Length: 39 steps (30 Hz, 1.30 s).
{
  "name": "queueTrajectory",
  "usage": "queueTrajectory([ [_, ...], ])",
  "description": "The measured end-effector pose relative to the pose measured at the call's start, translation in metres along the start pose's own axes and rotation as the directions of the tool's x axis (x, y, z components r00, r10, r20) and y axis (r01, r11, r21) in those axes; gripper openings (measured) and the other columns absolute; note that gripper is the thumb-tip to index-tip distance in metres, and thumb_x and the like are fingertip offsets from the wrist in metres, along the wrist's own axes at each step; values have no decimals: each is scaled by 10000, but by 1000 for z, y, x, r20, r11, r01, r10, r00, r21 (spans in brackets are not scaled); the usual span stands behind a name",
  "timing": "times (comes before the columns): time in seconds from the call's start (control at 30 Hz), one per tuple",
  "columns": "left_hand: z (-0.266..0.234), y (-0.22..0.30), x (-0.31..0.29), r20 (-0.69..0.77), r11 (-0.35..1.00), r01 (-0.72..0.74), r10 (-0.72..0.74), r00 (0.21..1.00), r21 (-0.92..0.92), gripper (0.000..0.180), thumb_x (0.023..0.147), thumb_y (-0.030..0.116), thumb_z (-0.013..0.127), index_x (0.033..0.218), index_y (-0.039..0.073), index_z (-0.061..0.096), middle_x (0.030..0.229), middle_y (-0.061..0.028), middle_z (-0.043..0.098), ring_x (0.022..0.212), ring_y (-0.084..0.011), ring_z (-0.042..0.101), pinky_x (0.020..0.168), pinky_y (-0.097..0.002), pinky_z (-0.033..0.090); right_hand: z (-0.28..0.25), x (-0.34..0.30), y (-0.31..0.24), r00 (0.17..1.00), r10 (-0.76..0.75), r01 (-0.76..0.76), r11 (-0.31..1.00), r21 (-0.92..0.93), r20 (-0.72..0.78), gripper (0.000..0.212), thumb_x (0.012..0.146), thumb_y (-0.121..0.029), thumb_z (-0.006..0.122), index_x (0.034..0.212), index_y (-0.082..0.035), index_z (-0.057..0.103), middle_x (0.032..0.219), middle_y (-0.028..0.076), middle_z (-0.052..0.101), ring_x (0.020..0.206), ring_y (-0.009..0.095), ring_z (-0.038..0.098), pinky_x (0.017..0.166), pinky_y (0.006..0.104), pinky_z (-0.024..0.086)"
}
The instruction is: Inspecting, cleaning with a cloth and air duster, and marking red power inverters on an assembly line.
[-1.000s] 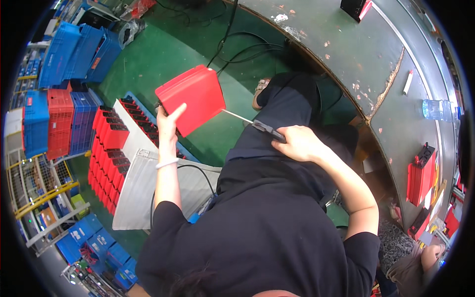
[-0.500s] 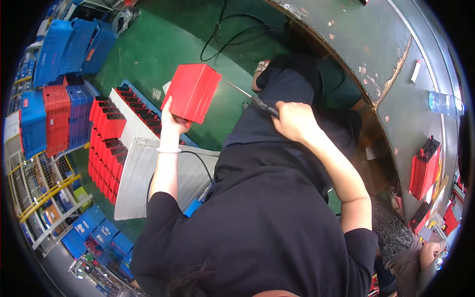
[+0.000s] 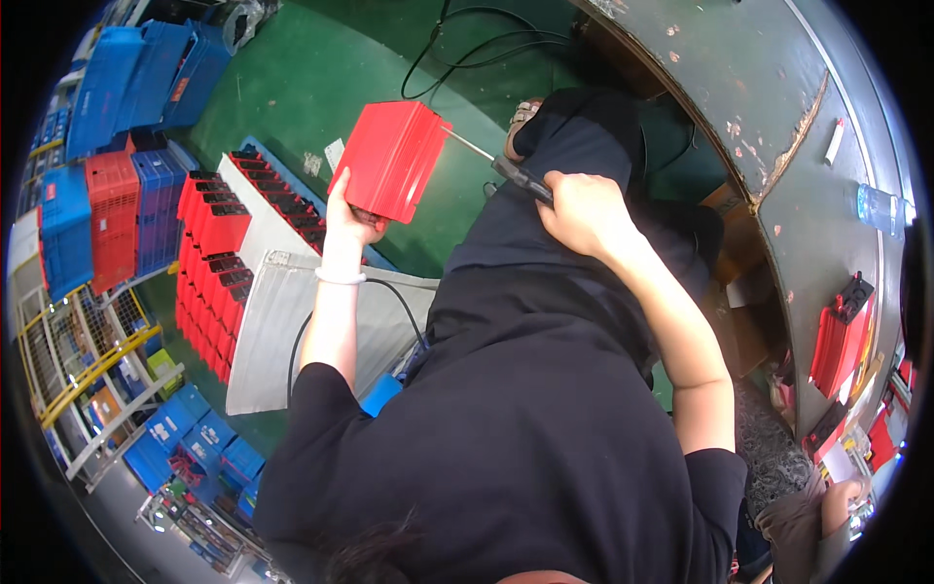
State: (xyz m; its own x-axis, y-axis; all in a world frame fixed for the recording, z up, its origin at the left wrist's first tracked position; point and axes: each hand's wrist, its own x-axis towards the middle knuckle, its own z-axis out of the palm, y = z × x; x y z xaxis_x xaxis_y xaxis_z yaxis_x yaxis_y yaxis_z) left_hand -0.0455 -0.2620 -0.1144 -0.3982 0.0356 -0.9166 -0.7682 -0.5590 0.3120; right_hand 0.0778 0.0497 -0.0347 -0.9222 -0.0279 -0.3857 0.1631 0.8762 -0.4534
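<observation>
In my left hand (image 3: 356, 211) I hold up a red ribbed metal housing (image 3: 394, 156), gripped at its lower left end with my fingers partly hidden behind it. My right hand (image 3: 587, 216) is closed round the dark handle of a screwdriver (image 3: 522, 177). Its long thin shaft points left, and the tip reaches the right edge of the housing; whether it touches cannot be made out. Below and left of my left hand, many like red housings with black ends (image 3: 216, 229) stand stacked beside a grey-white sheet (image 3: 282, 341).
A dark worktop (image 3: 730, 78) curves along the right, bearing another red housing (image 3: 843, 341) and a clear bottle (image 3: 879, 207). Blue crates (image 3: 107, 88) and a red crate (image 3: 110, 219) stand at the left. Black cable (image 3: 433, 54) lies on the green floor. A person's arm (image 3: 837, 506) shows at lower right.
The screwdriver tip has come up to the housing's right edge. Both hands and the housing sit slightly higher in view, the housing a little further right.
</observation>
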Motion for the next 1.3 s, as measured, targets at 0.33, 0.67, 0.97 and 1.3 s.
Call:
queueTrajectory([
  [0.33, 5, 2, -5, -86, 998, -57, 56, 995, -15, 498, 797, 508, 659, 1156, 166, 607, 1078, -43, 662, 956, -264, 636, 683, -429, 516, -11, -20, -2, 920, -210, 219, 976, 12, 330, 243, 781, -243, 570, 876, -46, 676, 840, 182, 681, 854, 331, 664, 782, 428, 519],
  [0.67, 2, 2, -7, 63, 999, -2, 0, 998, 33, 506, 794, 480, 674, 1189, 171, 602, 1156, -48, 653, 994, -261, 636, 828, -451, 505, 0, -3, -9, 965, -45, 76, 991, -111, 257, 260, 789, -253, 558, 893, -43, 671, 871, 178, 682, 884, 325, 660, 786, 421, 515],
  [0.97, 10, 1, 1, -31, 999, -29, 28, 999, -30, 502, 794, 491, 672, 1163, 156, 610, 1122, -62, 652, 964, -282, 626, 762, -459, 512, -4, -17, -19, 906, -291, 305, 952, 2, 307, 232, 783, -227, 558, 858, -30, 653, 819, 170, 681, 811, 331, 667, 755, 423, 519],
  [1.3, -5, 4, 4, 140, 1000, 24, -26, 990, 19, 522, 764, 479, 713, 1158, 153, 610, 1109, -56, 654, 979, -270, 621, 764, -451, 513, 6, -15, -23, 953, -255, 267, 962, -56, 165, 207, 772, -184, 548, 827, 2, 622, 775, 190, 668, 808, 324, 666, 745, 415, 512],
])
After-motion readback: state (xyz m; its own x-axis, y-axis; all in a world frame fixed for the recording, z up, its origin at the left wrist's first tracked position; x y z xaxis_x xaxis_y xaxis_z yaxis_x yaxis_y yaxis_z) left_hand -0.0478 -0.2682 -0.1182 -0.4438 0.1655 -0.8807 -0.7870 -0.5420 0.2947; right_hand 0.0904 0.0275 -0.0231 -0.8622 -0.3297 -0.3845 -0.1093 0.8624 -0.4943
